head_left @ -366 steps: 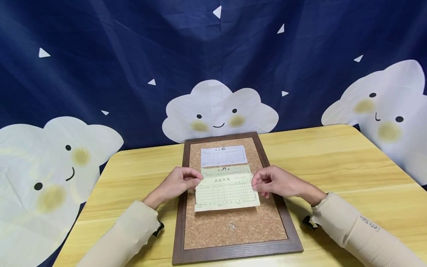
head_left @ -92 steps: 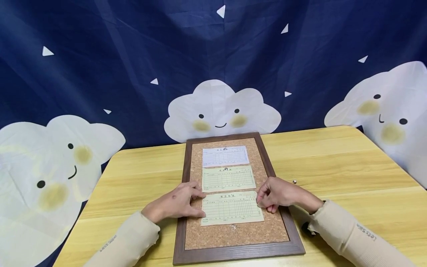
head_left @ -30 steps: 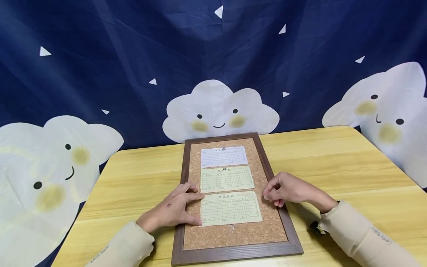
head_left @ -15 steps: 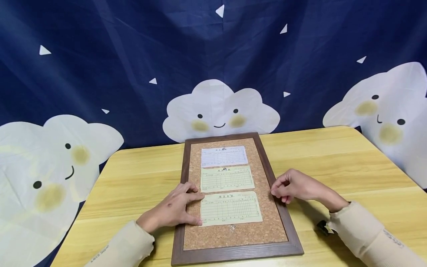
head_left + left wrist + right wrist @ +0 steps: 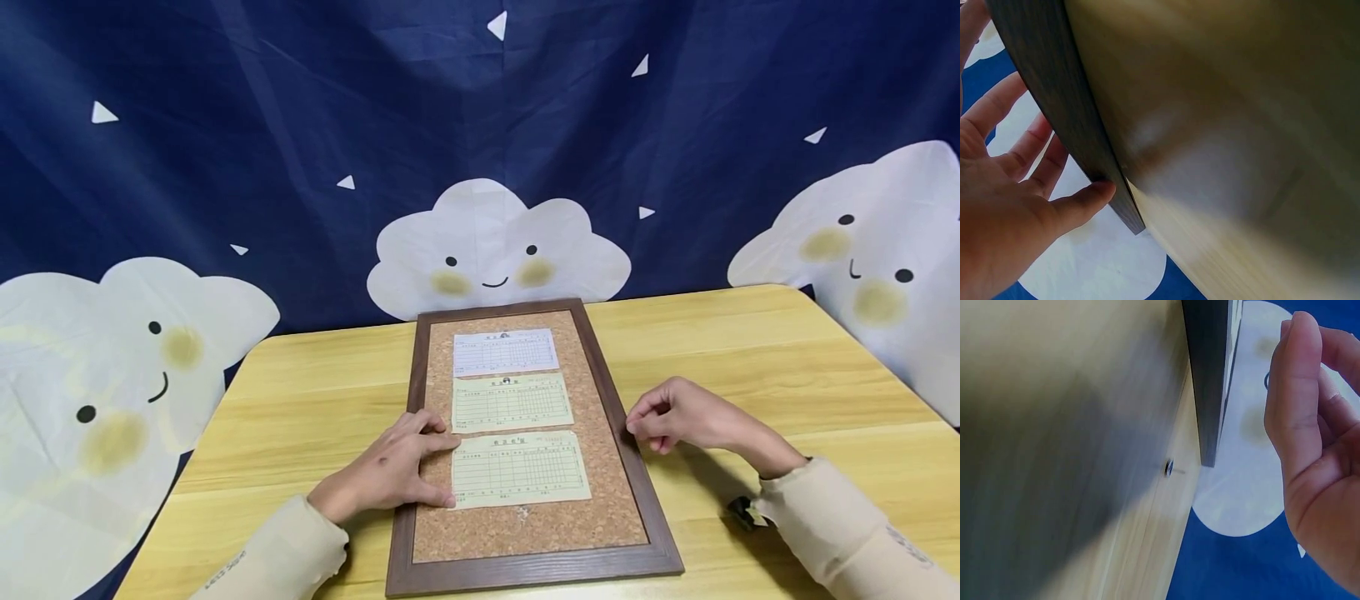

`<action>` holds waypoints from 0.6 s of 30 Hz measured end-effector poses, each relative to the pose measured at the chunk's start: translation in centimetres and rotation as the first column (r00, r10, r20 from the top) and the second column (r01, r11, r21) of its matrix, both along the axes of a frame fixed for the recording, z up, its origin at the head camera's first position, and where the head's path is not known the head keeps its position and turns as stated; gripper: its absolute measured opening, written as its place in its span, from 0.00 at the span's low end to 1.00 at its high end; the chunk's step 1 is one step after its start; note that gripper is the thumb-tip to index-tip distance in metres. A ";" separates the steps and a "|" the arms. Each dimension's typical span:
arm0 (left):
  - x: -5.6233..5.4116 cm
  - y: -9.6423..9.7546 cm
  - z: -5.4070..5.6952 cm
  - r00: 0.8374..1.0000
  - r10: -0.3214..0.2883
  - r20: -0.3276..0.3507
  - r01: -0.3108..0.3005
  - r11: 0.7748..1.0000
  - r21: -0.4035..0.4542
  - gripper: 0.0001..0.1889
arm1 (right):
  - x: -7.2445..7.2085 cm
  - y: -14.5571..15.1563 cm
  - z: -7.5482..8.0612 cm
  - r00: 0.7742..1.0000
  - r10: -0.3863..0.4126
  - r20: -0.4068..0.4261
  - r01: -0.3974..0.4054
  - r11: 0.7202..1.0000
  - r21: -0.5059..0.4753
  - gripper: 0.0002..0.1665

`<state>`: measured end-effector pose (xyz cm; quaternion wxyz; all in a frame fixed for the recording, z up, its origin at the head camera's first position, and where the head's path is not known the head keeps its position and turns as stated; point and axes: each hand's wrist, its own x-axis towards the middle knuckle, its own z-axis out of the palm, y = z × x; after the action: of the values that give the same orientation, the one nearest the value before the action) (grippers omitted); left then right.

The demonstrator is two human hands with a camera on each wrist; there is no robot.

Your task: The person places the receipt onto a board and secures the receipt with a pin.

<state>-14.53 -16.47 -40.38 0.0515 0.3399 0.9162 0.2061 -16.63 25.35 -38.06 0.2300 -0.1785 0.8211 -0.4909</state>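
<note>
A cork board [image 5: 465, 537] in a dark wooden frame lies on the table. My left hand [image 5: 386, 462] rests across its left side, thumb and forefinger spread on the left edge of the lowest pale green printed slip [image 5: 521, 471]. Above that slip lie another green slip [image 5: 512, 404] and a bluish-white slip [image 5: 504, 354], each with a tack at its top. My right hand [image 5: 693, 421] hovers by the frame's right side, fingers loosely bent and nothing seen between them. A thumbtack [image 5: 1169, 467] lies on the table in the right wrist view, hidden in the head view.
The light wooden table [image 5: 787, 367] extends on both sides of the board. A dark blue curtain [image 5: 300, 100] with smiling clouds hangs behind its far edge. A dark wrist device [image 5: 744, 512] shows under the right sleeve.
The lowest slip, held up by both hands earlier, now lies flat below the others. My right hand has left its right edge and moved right past the frame; the left stays on it.
</note>
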 end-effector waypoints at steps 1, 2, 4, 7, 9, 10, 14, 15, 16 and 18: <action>0.0 0.0 0.0 1.000 0.000 -0.001 0.000 1.000 -0.001 0.38 | 0.0 0.2 0.0 1.000 -0.004 -0.002 0.004 1.000 0.001 0.08; 0.0 0.0 0.0 1.000 0.000 -0.001 0.000 1.000 -0.002 0.38 | 0.0 0.3 0.0 1.000 -0.006 -0.004 0.006 1.000 0.000 0.09; 0.0 0.0 0.0 1.000 0.004 0.001 -0.004 1.000 -0.006 0.38 | 0.0 0.6 -0.1 1.000 -0.006 -0.010 0.006 1.000 0.002 0.09; 0.0 0.0 0.0 1.000 0.008 -0.005 -0.008 1.000 -0.014 0.38 | 0.0 0.9 -0.1 1.000 0.002 -0.019 -0.002 1.000 0.006 0.10; 0.0 0.0 0.0 1.000 0.009 -0.008 -0.009 1.000 -0.018 0.39 | 0.0 1.1 -0.1 1.000 0.004 -0.022 -0.004 1.000 0.009 0.10; 0.0 0.0 0.0 1.000 0.008 -0.010 -0.008 1.000 -0.019 0.39 | 0.0 1.2 -0.1 1.000 0.001 -0.018 -0.001 1.000 0.009 0.10; 0.0 0.0 0.0 1.000 0.009 -0.006 -0.009 1.000 -0.019 0.38 | 0.0 1.6 -0.1 1.000 -0.015 -0.008 0.015 1.000 0.011 0.10; 0.0 0.0 0.0 1.000 0.010 -0.006 -0.011 1.000 -0.021 0.38 | 0.0 1.7 0.0 1.000 -0.019 -0.007 0.020 1.000 0.013 0.10; 0.0 0.0 0.0 1.000 0.012 -0.005 -0.012 1.000 -0.021 0.38 | 0.0 1.8 0.0 1.000 -0.021 -0.010 0.021 1.000 0.014 0.10; 0.0 0.0 0.0 1.000 0.013 -0.006 -0.013 1.000 -0.024 0.38 | -0.1 2.0 0.0 1.000 -0.024 -0.016 0.025 1.000 0.017 0.10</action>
<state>-14.51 -16.48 -40.39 0.0517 0.3338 0.9209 0.1944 -16.69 27.34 -38.11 0.2189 -0.1704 0.8292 -0.4852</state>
